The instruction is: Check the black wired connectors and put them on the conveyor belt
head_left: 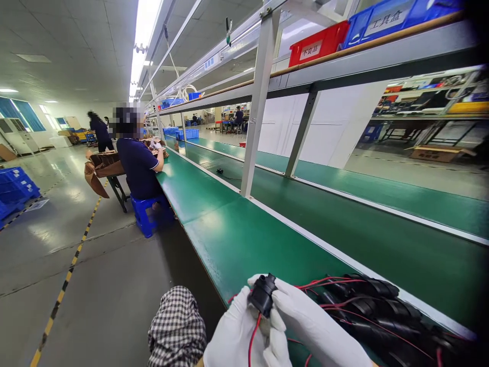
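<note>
In the head view, a small black water pump [263, 294] with a short stub on top is held up at the near edge of the green bench. A red wire [252, 340] hangs from its lower end over my palm. My left hand [233, 331], in a white glove, grips the pump from the left and below. From the right, my white-gloved right hand [305, 316] closes its thumb and fingers on the same pump. Beside the right forearm lies a heap of black parts with red wires [382, 316]; their exact kind I cannot make out.
The green bench [217, 239] runs away to the far left, beside a darker conveyor belt [324, 219]. A white post [260, 102] carries a shelf with red [319, 45] and blue bins [397, 20]. A co-worker [139, 163] sits farther along on a blue stool [147, 216].
</note>
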`<state>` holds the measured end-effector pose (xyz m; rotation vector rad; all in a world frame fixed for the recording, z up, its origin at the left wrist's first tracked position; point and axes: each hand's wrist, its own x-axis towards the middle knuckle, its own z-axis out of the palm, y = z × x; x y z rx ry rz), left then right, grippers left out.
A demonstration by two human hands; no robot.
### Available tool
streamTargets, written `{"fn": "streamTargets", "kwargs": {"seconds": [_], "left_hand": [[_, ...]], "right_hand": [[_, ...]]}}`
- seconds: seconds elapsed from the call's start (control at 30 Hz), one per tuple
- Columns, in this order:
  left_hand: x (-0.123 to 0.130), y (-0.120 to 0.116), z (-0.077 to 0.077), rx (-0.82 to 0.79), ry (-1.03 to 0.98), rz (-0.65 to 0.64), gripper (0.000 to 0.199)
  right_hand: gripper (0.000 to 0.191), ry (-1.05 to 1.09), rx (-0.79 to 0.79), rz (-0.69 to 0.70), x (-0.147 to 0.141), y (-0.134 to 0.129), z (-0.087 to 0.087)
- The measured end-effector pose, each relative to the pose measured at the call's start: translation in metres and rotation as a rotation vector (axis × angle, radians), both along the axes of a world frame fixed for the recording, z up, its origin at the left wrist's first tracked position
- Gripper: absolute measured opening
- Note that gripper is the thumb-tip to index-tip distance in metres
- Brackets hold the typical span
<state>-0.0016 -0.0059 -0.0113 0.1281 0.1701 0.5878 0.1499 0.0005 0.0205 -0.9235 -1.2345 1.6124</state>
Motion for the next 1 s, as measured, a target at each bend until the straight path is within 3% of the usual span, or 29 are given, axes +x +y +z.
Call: {"fn": "streamTargets", "kwargs": {"seconds": [0.07, 0.13, 0.2, 0.27, 0.37, 0.47, 0.53, 0.6, 0.67, 0.77, 0.9, 1.0], "left_hand": [[0.002, 0.002, -0.001, 0.112, 0.071, -0.048, 0.061], [0.006, 0.007, -0.008, 0.273, 0.127, -0.053, 0.076], [0.008, 0.013, -0.02, 0.407, 0.234, 0.024, 0.086], [0.006, 0.022, -0.034, 0.575, 0.483, 0.196, 0.086], [-0.001, 0.037, -0.057, 0.93, 1.015, 0.505, 0.07], [-0.004, 0.051, -0.076, 1.037, 1.181, 0.566, 0.059], [-0.001, 0.056, -0.086, 1.103, 1.217, 0.566, 0.052], [0.005, 0.057, -0.095, 1.182, 1.256, 0.58, 0.044], [0.01, 0.057, -0.104, 1.297, 1.343, 0.644, 0.039], [0.015, 0.058, -0.118, 1.53, 1.502, 0.794, 0.037], [0.014, 0.062, -0.132, 1.689, 1.567, 0.897, 0.036], [0.013, 0.064, -0.136, 1.706, 1.58, 0.903, 0.037]], "right_hand": [[0.041, 0.031, 0.004, -0.02, -0.006, 0.001, -0.007], [0.051, -0.034, 0.008, -0.061, -0.013, 0.003, -0.011], [0.062, -0.141, 0.033, -0.144, -0.013, 0.007, -0.009], [0.062, -0.234, 0.095, -0.284, 0.001, 0.013, 0.001], [0.054, -0.504, 0.302, -0.681, 0.049, 0.023, 0.037], [0.054, -0.94, 0.518, -1.158, 0.119, 0.035, 0.087], [0.045, -1.215, 0.579, -1.169, 0.164, 0.048, 0.111], [0.028, -1.481, 0.562, -1.025, 0.201, 0.068, 0.116], [0.017, -1.685, 0.483, -0.823, 0.228, 0.091, 0.101], [0.019, -1.867, 0.32, -0.59, 0.25, 0.12, 0.054], [0.022, -1.957, 0.118, -0.442, 0.261, 0.138, -0.003], [0.028, -1.949, 0.019, -0.412, 0.269, 0.139, -0.016]]}}
